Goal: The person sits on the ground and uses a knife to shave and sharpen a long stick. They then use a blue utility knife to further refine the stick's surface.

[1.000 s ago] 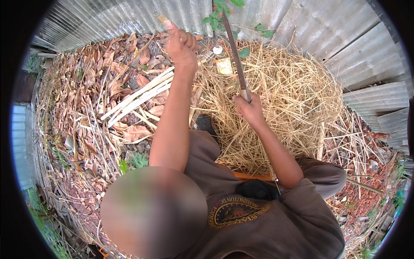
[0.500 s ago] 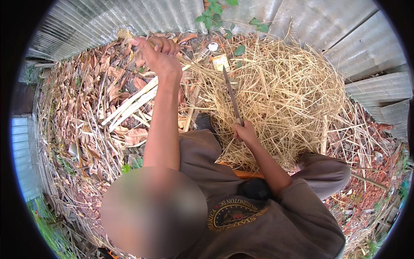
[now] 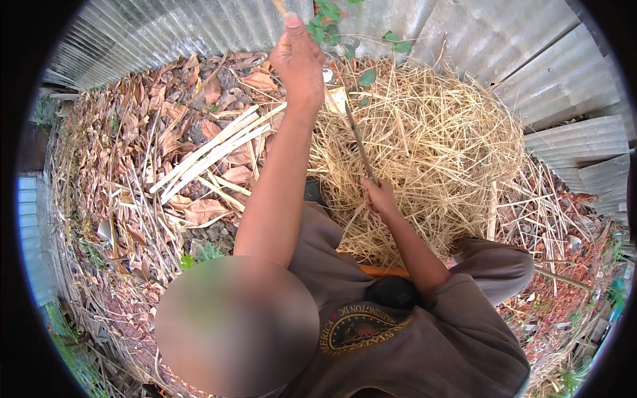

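My left hand (image 3: 298, 69) is raised toward the metal wall, fingers closed round a thin pale strip, bamboo by its look (image 3: 280, 6). One end sticks out beyond the thumb; the other runs down toward the blade. In my right hand (image 3: 380, 198), in front of my lap, is the handle of a long narrow knife (image 3: 359, 144), its blade pointing away from me. Beneath the knife spreads a big heap of pale shavings (image 3: 444, 146). Several split pale strips (image 3: 209, 159) lie side by side on the ground, left of my left forearm.
Corrugated metal sheets (image 3: 458, 40) stand along the far side and right. Dry brown leaves (image 3: 159, 126) cover the ground at left. A green vine (image 3: 330, 23) hangs by the wall. A yellowish packet (image 3: 339, 98) lies at the heap's far edge, close to the knife tip.
My left hand has swung to the right and farther away, carrying the strip, which now points more steeply away from me. My right hand and the knife have barely moved.
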A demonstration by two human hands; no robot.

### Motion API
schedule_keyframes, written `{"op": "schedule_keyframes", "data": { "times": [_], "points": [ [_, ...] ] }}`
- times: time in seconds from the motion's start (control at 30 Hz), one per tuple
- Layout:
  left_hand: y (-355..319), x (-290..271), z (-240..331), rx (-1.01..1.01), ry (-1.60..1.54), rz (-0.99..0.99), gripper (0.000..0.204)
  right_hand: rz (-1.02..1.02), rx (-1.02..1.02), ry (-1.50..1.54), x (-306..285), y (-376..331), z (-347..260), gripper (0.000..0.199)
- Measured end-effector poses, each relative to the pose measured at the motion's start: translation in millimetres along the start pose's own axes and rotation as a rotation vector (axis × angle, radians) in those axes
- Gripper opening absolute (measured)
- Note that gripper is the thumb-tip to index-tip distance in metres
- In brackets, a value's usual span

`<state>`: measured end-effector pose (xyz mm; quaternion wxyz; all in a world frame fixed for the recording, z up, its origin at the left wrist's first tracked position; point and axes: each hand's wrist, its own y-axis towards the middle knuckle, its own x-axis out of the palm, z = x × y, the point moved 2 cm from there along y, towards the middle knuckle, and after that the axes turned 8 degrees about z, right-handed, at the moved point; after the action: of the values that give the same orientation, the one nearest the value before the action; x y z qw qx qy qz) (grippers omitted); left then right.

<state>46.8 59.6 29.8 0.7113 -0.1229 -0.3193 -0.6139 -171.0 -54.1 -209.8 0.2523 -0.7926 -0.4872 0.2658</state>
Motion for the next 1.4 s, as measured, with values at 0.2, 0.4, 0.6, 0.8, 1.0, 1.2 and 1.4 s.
{"op": "schedule_keyframes", "data": {
  "times": [0.2, 0.4, 0.6, 0.8, 1.0, 1.2, 1.4],
  "points": [
    [0, 16, -17, 0.048, 0.024, -0.007, 0.05, -0.008, -0.085, -0.009, -20, -16, -46, 0.028],
    [-2, 28, -31, 0.125, 0.122, -0.023, 0.05, 0.201, -0.759, 0.241, -4, -34, -54, 0.018],
    [-6, 42, -43, 0.256, 0.171, -0.11, 0.052, 0.245, -0.331, -0.278, 32, 48, 105, 0.021],
    [1, 23, -27, 0.26, 0.113, -0.036, 0.05, -0.221, 0.275, 0.517, 0, -1, -27, 0.02],
    [2, 20, -35, 0.322, 0.105, -0.078, 0.05, 0.074, -0.695, 0.323, -18, -53, -99, 0.017],
    [-9, 28, -33, 0.263, 0.126, -0.05, 0.052, 0.198, -0.294, -0.145, 16, 27, 57, 0.024],
    [4, 12, -18, 0.301, 0.118, -0.032, 0.053, -0.011, 0.264, 0.167, 7, 4, 33, 0.019]
  ]
}}
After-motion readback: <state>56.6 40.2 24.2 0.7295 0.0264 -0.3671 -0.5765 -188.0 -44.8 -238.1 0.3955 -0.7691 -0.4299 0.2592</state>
